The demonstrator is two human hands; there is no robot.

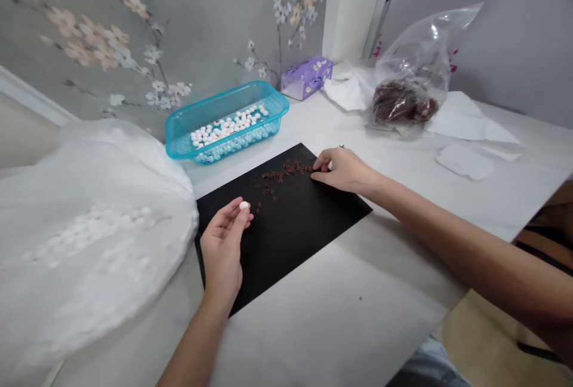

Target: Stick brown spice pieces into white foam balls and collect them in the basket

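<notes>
My left hand (224,243) is raised over the left part of the black mat (290,237), thumb and fingers pinching one white bead (244,205); the bead sits at the fingertips, clear of the mat. My right hand (342,169) is at the far right part of the mat, its fingertips at the right end of the brown bits (286,171). Thumb and forefinger there are bent toward each other; I cannot tell whether they pinch a bit. The bits lie in a loose row along the far part of the mat, with several scattered nearer my left hand. Beyond the mat, on the white table (331,309), stands a blue basket (179,149) holding many white beads, with a purple box (308,78) just beside its right end. To the left is a white bag (85,309) with white pieces showing. At the far right, a clear bag (405,97) holds a dark brown mass, with white paper (465,115) beside it.
</notes>
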